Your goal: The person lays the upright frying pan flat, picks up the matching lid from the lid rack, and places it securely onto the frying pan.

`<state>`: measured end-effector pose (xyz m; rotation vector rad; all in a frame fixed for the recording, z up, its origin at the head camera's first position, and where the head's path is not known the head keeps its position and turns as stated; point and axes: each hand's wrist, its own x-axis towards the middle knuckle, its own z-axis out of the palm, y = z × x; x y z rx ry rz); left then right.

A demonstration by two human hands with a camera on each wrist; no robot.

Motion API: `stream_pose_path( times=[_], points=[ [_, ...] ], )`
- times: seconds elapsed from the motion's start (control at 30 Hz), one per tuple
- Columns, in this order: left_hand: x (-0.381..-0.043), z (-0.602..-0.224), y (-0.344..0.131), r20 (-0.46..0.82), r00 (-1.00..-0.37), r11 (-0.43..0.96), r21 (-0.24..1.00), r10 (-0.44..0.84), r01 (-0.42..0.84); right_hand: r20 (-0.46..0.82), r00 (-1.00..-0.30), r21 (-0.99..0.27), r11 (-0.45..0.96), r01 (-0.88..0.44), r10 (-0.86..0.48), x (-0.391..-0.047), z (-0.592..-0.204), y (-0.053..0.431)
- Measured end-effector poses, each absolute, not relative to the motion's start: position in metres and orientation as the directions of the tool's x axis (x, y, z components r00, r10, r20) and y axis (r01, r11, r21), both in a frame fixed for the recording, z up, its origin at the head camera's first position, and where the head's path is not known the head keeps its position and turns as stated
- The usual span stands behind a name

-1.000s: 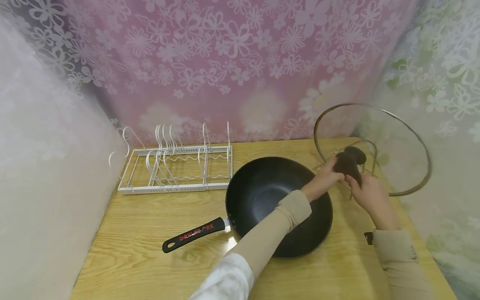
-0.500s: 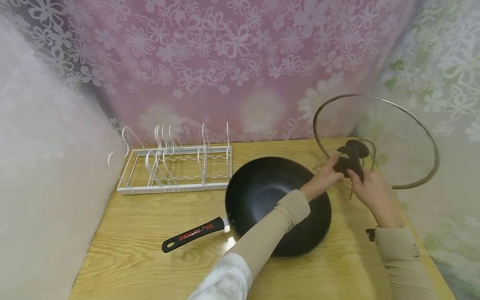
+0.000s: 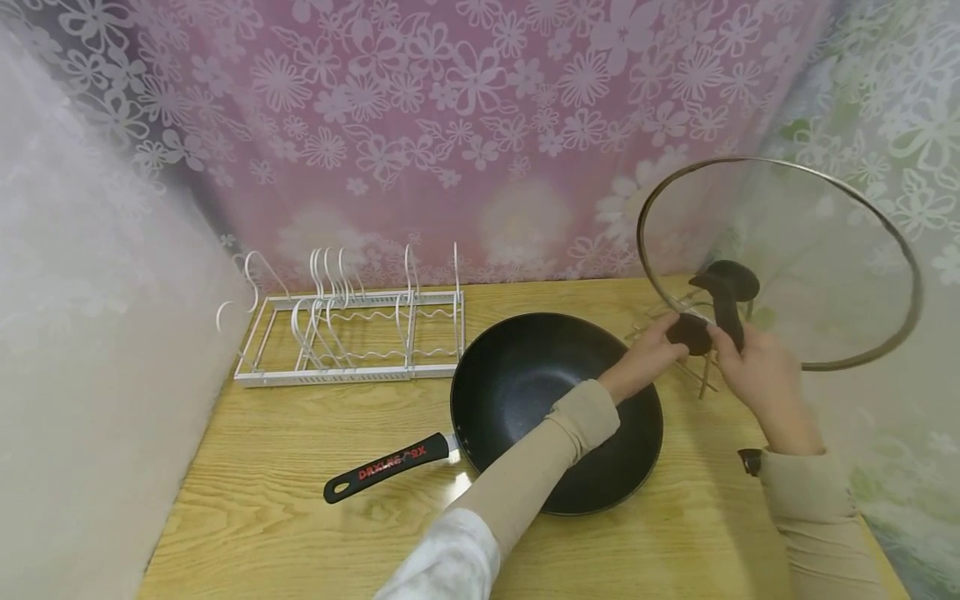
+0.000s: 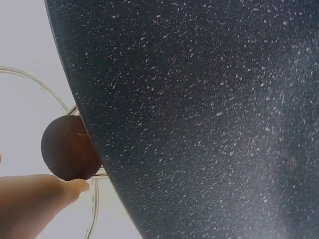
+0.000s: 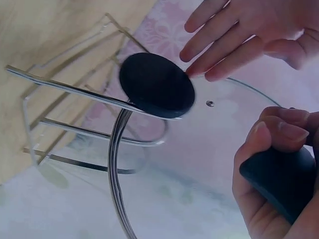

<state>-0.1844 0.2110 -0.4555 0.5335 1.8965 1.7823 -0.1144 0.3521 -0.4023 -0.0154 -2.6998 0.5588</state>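
Note:
In the head view, my right hand (image 3: 765, 375) holds a large glass lid (image 3: 832, 275) by its black handle (image 3: 726, 312), the lid raised and tilted. The right wrist view shows curled fingers around that black handle (image 5: 284, 179). My left hand (image 3: 648, 354) reaches across the wok to a round black disc (image 3: 688, 335) at the wire stand. Its fingers (image 5: 219, 55) look straight in the right wrist view, fingertips at the disc's edge. The disc (image 4: 70, 148) has a fingertip close below it in the left wrist view. The metal wire stand (image 5: 75, 89) extends beside the disc.
A black wok (image 3: 525, 392) lies under my left forearm, its handle (image 3: 390, 467) pointing left on the wooden table (image 3: 300, 533). A white wire rack (image 3: 360, 379) stands at the back left. Patterned fabric (image 3: 450, 125) rises behind and at the sides.
My right hand has lifted the glass lid up and to the right, away from the disc and stand. The left hand stays at the disc; wok and rack have not moved.

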Motion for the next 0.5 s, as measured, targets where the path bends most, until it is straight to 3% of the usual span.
stream_pose_path(
  times=[0.37, 0.5],
  points=[
    [-0.179, -0.434, 0.201, 0.026, -0.848, 0.085, 0.993, 0.530, 0.084, 0.459, -0.881, -0.364, 0.929, -0.071, 0.113, -0.105, -0.378, 0.339],
    [-0.174, -0.420, 0.195, 0.083, -0.871, 0.061, 0.990, 0.485, 0.128, 0.559, -0.825, -0.331, 0.935, -0.131, 0.082, -0.102, -0.376, 0.335]
  ],
)
